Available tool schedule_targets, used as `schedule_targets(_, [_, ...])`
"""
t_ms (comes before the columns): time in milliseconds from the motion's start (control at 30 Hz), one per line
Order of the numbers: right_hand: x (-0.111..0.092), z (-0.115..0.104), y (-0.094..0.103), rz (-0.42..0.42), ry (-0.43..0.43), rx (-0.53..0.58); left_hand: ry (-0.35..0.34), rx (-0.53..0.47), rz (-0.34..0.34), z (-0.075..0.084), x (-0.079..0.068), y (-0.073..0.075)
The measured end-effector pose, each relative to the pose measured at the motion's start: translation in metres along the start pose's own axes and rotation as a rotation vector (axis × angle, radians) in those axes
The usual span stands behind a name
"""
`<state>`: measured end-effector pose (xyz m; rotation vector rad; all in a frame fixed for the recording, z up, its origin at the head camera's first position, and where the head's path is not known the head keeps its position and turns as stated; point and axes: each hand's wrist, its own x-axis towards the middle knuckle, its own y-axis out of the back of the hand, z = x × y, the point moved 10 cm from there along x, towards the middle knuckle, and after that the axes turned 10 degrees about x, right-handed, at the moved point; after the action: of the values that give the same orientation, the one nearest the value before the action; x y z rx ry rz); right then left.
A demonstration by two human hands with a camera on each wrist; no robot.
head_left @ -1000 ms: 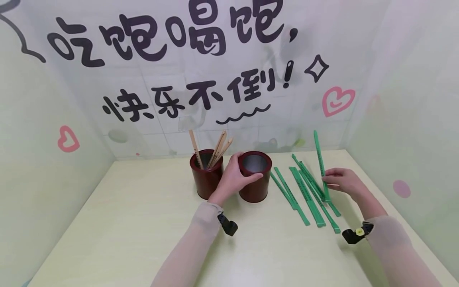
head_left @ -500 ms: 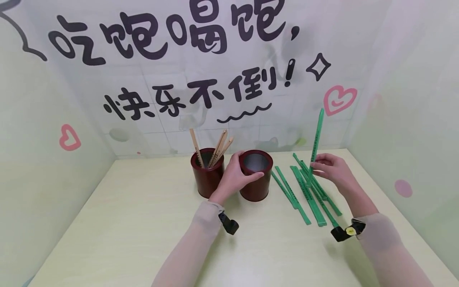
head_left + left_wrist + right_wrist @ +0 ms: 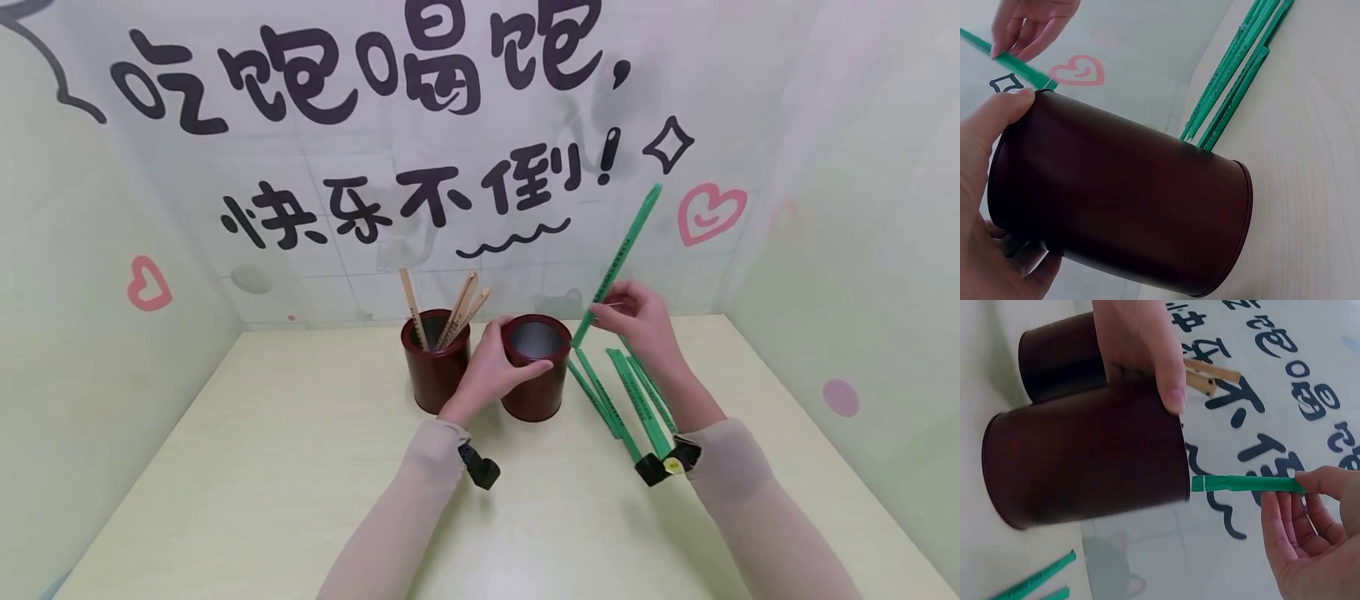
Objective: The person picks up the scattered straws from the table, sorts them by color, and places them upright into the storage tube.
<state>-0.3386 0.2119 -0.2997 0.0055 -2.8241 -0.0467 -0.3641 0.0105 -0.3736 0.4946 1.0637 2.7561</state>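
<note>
My left hand (image 3: 498,371) grips a dark red cylindrical tin (image 3: 534,392) near its rim, thumb on the front side. This tin stands upright on the table with its mouth facing up. My right hand (image 3: 637,321) pinches a long green wrapped straw (image 3: 621,254) with printed writing. The straw slants, top leaning right, and its lower end is right at the tin's right rim. In the right wrist view the straw's crimped end (image 3: 1199,483) points at the rim. More green wrapped straws (image 3: 637,400) lie on the table, partly hidden behind my right forearm.
A second dark red tin (image 3: 435,383) stands just left of the first, holding several tan sticks (image 3: 456,312) that lean in it. Behind the pale table (image 3: 285,467) rises a white backdrop (image 3: 360,283) with black lettering. Side panels stand left and right.
My right hand has lifted the green wrapped straw from above the pile and carried it left to the tin's rim, tilting it. My left hand keeps its grip on the tin.
</note>
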Motion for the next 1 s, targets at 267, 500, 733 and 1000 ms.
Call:
schedule_targets(267, [0.011,0.004,-0.032,-0.033,-0.021,-0.047,0.005,-0.023,-0.001,0.001,0.001,0.003])
schedule_targets(500, [0.011,0.009,-0.037,-0.057,-0.024,-0.103,0.006,-0.017,-0.020,0.003,-0.001,0.004])
schedule_targets(733, [0.005,0.007,-0.025,-0.044,-0.025,-0.153,0.004,-0.004,-0.023,0.005,-0.002,0.002])
schedule_targets(1000, [0.002,0.007,-0.004,-0.049,-0.026,-0.114,0.018,-0.001,-0.012,0.003,-0.002,0.004])
